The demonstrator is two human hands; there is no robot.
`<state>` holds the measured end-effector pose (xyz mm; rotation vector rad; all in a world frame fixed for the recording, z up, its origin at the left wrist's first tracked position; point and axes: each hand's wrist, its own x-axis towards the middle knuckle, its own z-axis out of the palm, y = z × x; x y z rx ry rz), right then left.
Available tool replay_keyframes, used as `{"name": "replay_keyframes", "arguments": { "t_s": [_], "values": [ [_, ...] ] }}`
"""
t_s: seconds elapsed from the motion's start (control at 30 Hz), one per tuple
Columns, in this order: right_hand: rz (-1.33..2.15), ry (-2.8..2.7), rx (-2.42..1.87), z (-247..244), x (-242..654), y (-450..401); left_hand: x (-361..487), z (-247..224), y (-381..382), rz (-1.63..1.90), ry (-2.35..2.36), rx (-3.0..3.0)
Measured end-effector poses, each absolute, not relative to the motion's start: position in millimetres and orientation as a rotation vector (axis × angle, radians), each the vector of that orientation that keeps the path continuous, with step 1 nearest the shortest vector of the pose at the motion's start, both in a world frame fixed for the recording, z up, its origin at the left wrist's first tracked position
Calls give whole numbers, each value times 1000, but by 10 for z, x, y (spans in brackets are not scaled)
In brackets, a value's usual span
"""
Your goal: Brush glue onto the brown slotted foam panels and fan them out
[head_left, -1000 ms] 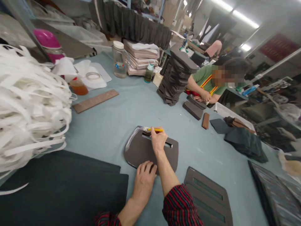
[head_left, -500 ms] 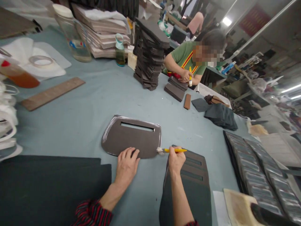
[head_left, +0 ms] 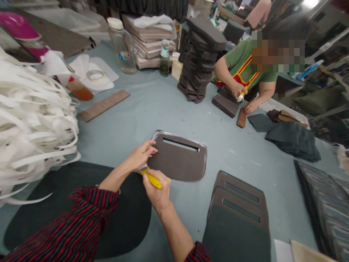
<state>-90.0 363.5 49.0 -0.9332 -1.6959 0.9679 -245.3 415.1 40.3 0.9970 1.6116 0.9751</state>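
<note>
A dark brown panel [head_left: 177, 162] with a long slot near its far edge lies flat on the table, white smears along its rim. My left hand [head_left: 141, 155] rests at the panel's left edge, fingers laid over that edge and slightly apart; its thumb is not clearly visible. In my right hand [head_left: 158, 189] is a yellow-handled brush [head_left: 153, 180], gripped by the handle. The brush head points up and left, beneath my left hand and close to the panel's lower left corner, its bristles mostly hidden.
Dark slotted panels [head_left: 240, 218] lie at right front, a large dark sheet [head_left: 120, 218] at left front. White strips [head_left: 35, 127] heap at far left. A tall stack of dark pieces [head_left: 197, 58] stands at the back. Opposite, a co-worker [head_left: 237, 62] holds another brush.
My view has turned left. My left hand has shifted from the panel's near edge to its left edge. My right hand has carried the brush from the panel's right side to its lower left.
</note>
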Motion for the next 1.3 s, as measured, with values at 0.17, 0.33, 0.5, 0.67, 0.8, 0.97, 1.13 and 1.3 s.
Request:
{"name": "replay_keyframes", "arguments": {
  "t_s": [0.17, 0.33, 0.5, 0.67, 0.8, 0.97, 1.13, 1.3],
  "values": [
    [822, -1774, -1189, 392, 110, 3569, -2468, 239, 4080, 851, 1721, 1110],
    [491, -1614, -1588, 551, 1331, 3620, -2447, 259, 4064, 832, 1795, 1149],
    [536, -1452, -1648, 653, 1046, 3955, -1955, 434, 4027, 836, 2032, 1381],
    [776, -1491, -1352, 590, -276, 4423, -1210, 453, 3848, 485, 2150, 1880],
    [910, -1626, -1134, 524, -888, 4634, -1043, 358, 3748, 246, 2200, 1957],
    [684, -1505, -1432, 475, -105, 4752, -1087, 354, 3749, 376, 2195, 1955],
    [375, -1318, -1632, 571, 487, 4807, -1042, 336, 3768, 397, 2218, 1927],
    [696, -1534, -1254, 525, -521, 4849, -1050, 311, 3757, 362, 2220, 1962]
  ]
}}
